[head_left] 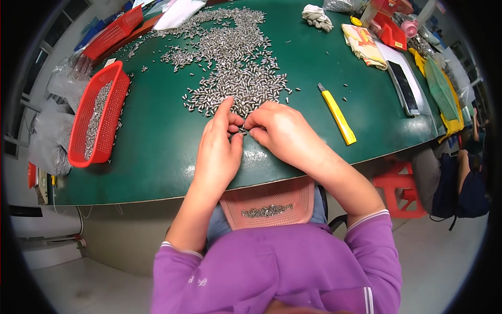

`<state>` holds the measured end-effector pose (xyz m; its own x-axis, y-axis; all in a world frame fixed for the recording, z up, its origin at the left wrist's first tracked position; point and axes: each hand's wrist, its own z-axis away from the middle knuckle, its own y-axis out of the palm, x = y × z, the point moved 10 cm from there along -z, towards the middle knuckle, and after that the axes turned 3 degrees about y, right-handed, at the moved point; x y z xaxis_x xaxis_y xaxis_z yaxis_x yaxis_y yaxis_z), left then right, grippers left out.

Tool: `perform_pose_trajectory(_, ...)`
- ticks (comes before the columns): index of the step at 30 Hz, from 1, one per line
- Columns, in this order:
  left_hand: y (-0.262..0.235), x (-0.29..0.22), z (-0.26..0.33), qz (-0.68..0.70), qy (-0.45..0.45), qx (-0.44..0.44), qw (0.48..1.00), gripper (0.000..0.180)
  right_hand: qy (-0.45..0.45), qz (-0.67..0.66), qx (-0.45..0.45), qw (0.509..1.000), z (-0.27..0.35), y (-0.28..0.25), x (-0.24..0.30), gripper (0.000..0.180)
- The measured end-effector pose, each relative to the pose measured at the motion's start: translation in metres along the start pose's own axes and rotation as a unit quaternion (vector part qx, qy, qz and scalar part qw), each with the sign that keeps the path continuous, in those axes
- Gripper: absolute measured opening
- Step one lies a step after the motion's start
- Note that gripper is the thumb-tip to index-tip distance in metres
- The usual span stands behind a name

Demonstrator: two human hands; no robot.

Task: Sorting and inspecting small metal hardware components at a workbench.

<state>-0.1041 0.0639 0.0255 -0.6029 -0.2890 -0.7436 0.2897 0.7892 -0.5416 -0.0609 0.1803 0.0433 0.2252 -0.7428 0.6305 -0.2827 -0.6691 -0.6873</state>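
Note:
A large heap of small silvery metal pieces [240,63], short and bullet-shaped, spreads over the green table [308,68]. At its near end my two hands come close together. My left hand [217,138] has its index finger stretched toward the heap, while the other fingers curl in around small metal pieces [242,132]. Opposite it, my right hand [277,128] has thumb and forefinger brought together in a pinch at the same pieces. The fingertips partly hide them. Below the table edge, a pink basket [235,205] on my lap holds a small pile of similar pieces.
On the left stands a red basket [118,118] part filled with metal pieces, near plastic bags [49,136]. Another red basket [112,34] lies beyond. To the right are a yellow utility knife [338,116], a phone [402,89], a cloth [364,46] and gloves [317,17].

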Motion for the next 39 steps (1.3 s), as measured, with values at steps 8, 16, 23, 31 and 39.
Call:
perform_pose_trajectory(8,0.002,-0.005,-0.003,-0.013,0.014,0.023,1.0,0.066,-0.016,0.013,0.005,1.0,0.001,-0.001,0.008,0.01)
perform_pose_trajectory(16,-0.001,-0.002,0.0,-0.025,0.025,0.026,0.999,0.056,-0.024,0.071,-0.016,0.997,0.008,-0.002,0.016,0.01)
perform_pose_trajectory(23,0.0,-0.005,0.002,-0.033,0.016,0.024,0.999,0.053,0.016,0.084,-0.024,0.996,0.011,-0.006,0.009,0.011)
perform_pose_trajectory(31,0.0,-0.005,0.005,-0.01,0.008,0.034,0.999,0.051,-0.003,0.049,-0.011,0.999,0.012,-0.007,0.014,0.011)
perform_pose_trajectory(39,-0.003,-0.008,0.005,-0.009,0.01,0.028,1.0,0.049,0.007,0.047,0.011,0.999,0.01,-0.004,0.017,0.011)
